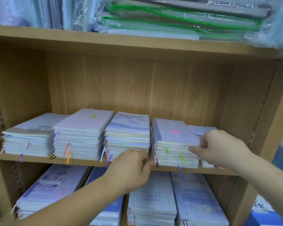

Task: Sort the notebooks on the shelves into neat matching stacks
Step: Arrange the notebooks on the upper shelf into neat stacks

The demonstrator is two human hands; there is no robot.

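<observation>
Several stacks of pale notebooks with coloured ribbon markers lie side by side on the middle shelf [82, 161]. The fourth stack [171, 134] has a pink mark on its top cover. My left hand [132, 167] is at this stack's lower left corner, fingers curled against its spine side. My right hand [219, 149] pinches the front right edge of its upper notebooks, thumb on the page edges. A fifth, lower stack [201, 129] lies partly hidden behind my right hand. The third stack [129, 126] sits just left of my left hand.
Two more stacks, the first [28, 136] and the second [82, 128], fill the shelf's left. Larger notebooks [152, 203] lie on the shelf below. Plastic-wrapped green-edged folders [178, 22] rest on the top shelf. The wooden side wall [255, 111] stands right of the stacks.
</observation>
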